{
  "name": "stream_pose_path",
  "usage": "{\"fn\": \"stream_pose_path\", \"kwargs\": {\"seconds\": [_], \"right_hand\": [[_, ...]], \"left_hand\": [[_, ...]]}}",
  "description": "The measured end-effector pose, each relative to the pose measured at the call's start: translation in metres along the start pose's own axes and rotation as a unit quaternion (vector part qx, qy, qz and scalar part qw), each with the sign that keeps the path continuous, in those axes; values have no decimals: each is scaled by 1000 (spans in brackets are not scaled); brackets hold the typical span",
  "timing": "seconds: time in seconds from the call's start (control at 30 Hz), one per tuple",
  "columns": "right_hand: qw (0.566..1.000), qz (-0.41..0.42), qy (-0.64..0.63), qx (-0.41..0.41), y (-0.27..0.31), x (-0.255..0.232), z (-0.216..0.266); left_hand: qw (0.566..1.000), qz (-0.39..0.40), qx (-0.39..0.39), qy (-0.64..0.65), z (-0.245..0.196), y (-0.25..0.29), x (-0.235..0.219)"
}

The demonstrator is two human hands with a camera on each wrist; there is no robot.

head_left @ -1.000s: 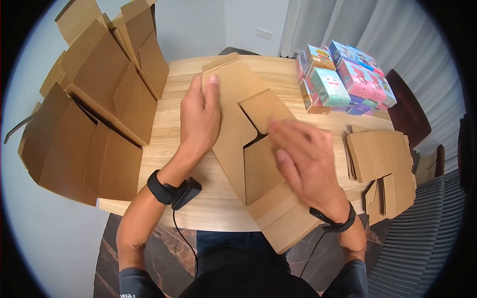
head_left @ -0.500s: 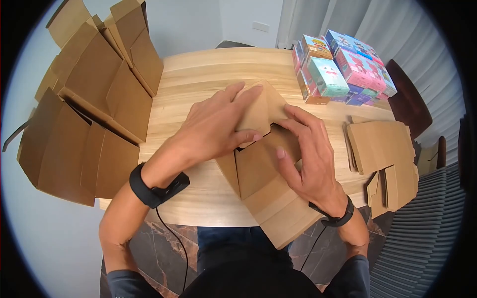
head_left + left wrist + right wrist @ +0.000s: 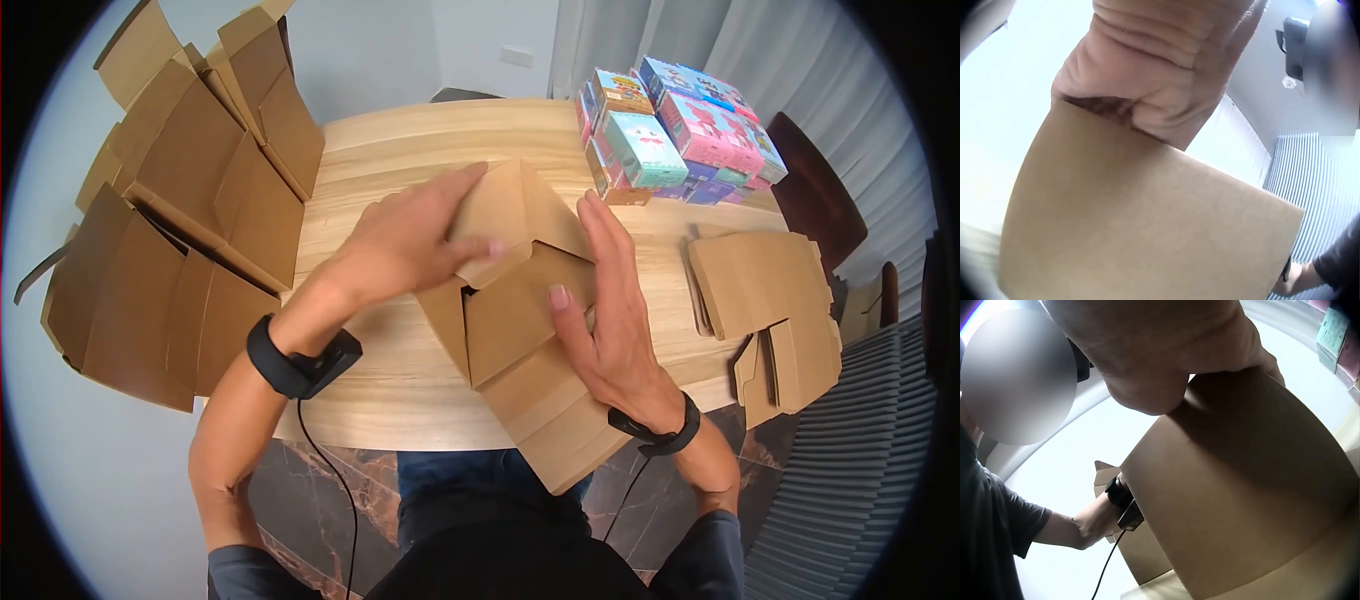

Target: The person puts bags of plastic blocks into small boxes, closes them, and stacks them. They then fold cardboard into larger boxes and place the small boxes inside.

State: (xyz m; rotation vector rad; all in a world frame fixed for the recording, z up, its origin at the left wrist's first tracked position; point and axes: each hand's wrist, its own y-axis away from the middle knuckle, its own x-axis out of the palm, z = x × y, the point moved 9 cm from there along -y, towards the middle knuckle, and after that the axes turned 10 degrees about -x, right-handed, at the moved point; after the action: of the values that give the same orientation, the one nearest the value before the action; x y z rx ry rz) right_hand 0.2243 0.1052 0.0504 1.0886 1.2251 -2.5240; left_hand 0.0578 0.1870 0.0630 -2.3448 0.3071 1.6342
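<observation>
Pale, streaky wood makes up the table (image 3: 375,140), whose near edge meets the person's body above a dark floor (image 3: 325,500) veined with rusty brown. On the near half of it, in the middle, a brown cardboard box (image 3: 535,300) sits at a slant, its flaps folded across the upper side and a long panel reaching over the near edge. The left hand (image 3: 415,235) rests on the box's far-left part, fingers fairly straight and thumb, a little blurred, spread apart over a flap. The right hand (image 3: 620,315) lies along its right side, fingers straight and together, thumb set apart above the flaps. Tall unfolded cartons (image 3: 200,175) line the left of the table; flattened cardboard (image 3: 765,280) lies at the right edge, and a stack of colourful printed boxes (image 3: 685,135) stands far right. Beyond are a white wall (image 3: 390,50) with a small plate (image 3: 516,57), a light curtain (image 3: 850,110), a dark reddish chair (image 3: 815,195) and, near right, a ribbed grey surface (image 3: 840,460).
</observation>
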Motion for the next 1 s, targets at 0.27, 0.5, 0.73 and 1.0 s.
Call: {"fn": "stream_pose_path", "kwargs": {"seconds": [0.27, 0.5, 0.73, 1.0], "right_hand": [[970, 16, -150, 192, 43, -22, -9], [904, -48, -336, 261, 53, 3, -18], [857, -106, -410, 294, 59, 26, -24], [896, -169, -363, 190, 54, 23, -10]], "left_hand": [[980, 79, -77, 167, 19, 20, -6], [990, 106, -84, 42, 5, -10, -2], [990, 122, -20, 67, -4, -19, 7], [993, 33, 27, 110, -9, 4, -11]]}}
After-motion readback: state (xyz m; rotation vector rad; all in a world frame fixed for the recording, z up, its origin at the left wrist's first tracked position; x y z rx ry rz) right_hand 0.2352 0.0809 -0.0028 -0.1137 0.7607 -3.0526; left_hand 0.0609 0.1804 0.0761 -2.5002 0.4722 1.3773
